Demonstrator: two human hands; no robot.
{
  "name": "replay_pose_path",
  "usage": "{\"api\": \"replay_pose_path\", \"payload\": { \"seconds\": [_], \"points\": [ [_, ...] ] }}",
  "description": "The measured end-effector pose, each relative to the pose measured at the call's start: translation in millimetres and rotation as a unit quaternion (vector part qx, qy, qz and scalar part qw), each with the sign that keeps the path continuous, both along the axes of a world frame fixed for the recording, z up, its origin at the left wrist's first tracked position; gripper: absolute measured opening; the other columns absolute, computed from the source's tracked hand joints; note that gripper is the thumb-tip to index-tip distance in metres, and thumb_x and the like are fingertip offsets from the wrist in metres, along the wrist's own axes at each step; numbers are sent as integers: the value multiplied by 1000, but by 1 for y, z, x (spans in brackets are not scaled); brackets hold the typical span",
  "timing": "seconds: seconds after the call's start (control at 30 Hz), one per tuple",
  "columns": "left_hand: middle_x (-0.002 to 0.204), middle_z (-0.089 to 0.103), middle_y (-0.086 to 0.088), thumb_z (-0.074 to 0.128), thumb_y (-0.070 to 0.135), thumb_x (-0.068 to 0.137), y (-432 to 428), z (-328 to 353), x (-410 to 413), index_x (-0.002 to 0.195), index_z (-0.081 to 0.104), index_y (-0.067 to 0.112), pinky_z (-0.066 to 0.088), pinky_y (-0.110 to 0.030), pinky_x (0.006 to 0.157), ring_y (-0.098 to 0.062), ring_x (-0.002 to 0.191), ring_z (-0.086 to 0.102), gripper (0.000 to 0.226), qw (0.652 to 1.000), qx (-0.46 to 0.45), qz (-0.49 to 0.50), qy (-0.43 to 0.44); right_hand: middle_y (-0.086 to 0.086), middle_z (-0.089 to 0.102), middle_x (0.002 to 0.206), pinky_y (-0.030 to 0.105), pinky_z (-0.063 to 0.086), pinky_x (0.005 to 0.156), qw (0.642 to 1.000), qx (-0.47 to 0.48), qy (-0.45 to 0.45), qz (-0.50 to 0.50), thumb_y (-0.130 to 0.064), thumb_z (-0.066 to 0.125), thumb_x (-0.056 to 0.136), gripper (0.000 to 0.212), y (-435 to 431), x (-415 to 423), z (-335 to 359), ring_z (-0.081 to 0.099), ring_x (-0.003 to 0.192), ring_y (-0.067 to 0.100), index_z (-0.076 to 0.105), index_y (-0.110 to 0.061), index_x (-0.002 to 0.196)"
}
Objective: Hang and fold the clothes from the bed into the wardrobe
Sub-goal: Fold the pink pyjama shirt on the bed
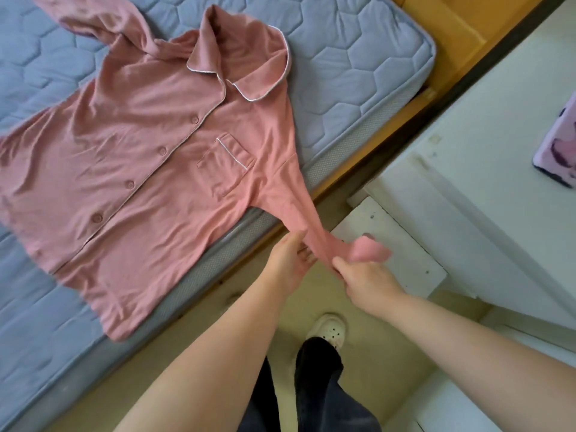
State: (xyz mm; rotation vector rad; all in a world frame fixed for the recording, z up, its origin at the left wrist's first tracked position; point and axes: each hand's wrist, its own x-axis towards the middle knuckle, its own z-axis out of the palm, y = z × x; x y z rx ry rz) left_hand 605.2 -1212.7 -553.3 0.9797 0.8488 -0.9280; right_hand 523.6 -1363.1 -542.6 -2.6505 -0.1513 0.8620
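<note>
Mattress (343,57), grey quilted, up-left of the fingers. Pink shirt (149,157) lies flat on it, buttoned, collar on the far side. White cabinet (467,151) just right of the fingers, its step close behind the cuff (371,249). Wood frame (442,35) runs between mattress and cabinet. White shoe (327,330) on the floor below the hands. Patterned case (558,145) on the cabinet, far right.

One sleeve (293,201) is pulled taut off the mattress edge. Right hand (364,279) is clenched round it near the cuff, which bunches past the knuckles. Left hand (290,260) is loose, fingers nearly straight against the sleeve's side, thumb on top.
</note>
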Motion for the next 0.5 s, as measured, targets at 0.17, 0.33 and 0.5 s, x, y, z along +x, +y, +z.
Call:
{"api": "replay_pose_path", "payload": {
  "seconds": [0.17,0.33,0.5],
  "points": [
    [108,57,-16,50,14,96,15,14,8,124,52,-1,47,-27,65,-20,83,57,32,999,20,31,4,-16,51,74,23,36,56,967,117,119,-193,-15,55,83,16,2,0,2,53,72,12,56,-26,94],
    [98,63,-13,41,16,99,34,20,14,130,45,-5,52,-28,58,-21,77,63,37,999,-48,3,26,6,59,124,29,38,94,843,239,129,-465,-8,44,95,31,10,52,-6,52,115,20,60,-11,121],
    [113,63,-17,41,15,99,41,14,21,132,43,-5,54,-33,70,-26,91,62,39,997,-70,-11,20,-1,60,116,27,23,91,720,326,243,-563,-31,39,100,33,26,84,-12,53,107,15,56,-13,121]
  ]
}}
